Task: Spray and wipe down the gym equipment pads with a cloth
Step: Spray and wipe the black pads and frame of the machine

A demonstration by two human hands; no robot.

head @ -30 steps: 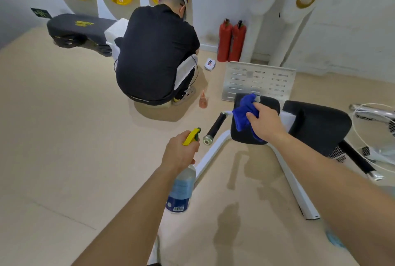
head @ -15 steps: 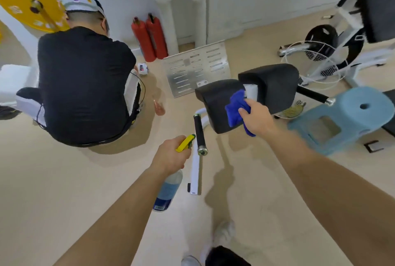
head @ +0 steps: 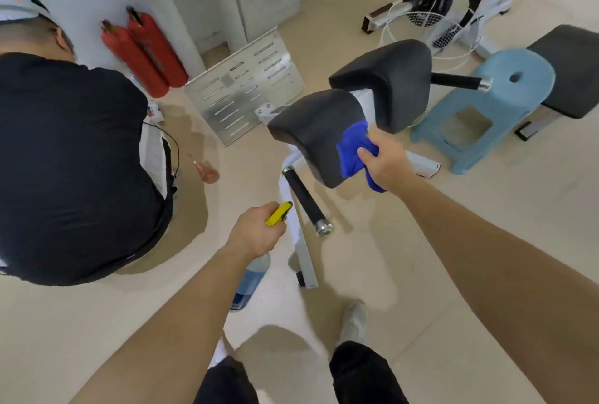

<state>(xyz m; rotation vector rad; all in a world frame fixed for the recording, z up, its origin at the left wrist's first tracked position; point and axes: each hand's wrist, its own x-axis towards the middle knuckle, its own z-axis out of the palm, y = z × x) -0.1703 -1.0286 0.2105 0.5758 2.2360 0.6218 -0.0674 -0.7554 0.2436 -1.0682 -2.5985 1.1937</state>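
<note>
Fingers of the right hand (head: 384,162) were curled round a bunched blue cloth (head: 351,150), thumb on top, pressing it against the right end of the near pad (head: 311,131). This black pad sat left of the far pad (head: 392,79), with a strip of white frame between them. The left hand (head: 256,231) was clenched round the neck of a spray bottle (head: 251,280) that hung nozzle-forward just left of the machine's black grip (head: 304,199). Its yellow trigger (head: 278,209) stuck out past the knuckles, and whether a finger squeezed it could not be told.

Most right-hand fingers were hidden under the cloth, and the bottle's label was blurred. A second person (head: 71,160) crouching at the left was cut off by the edge. A small pinkish object (head: 207,171) on the floor beside them was too smeared to name. Two red fire extinguishers (head: 146,50) and a slotted metal plate (head: 246,85) stood at the far wall, and a blue stool (head: 505,89) stood right of the pads.

Compared with half a second before, both grips were unchanged and the cloth remained at the same end of the pad. The view had swung closer over the pads, dropping the yellow weight plate out of sight and bringing the wearer's shoe (head: 355,319) more fully into view.
</note>
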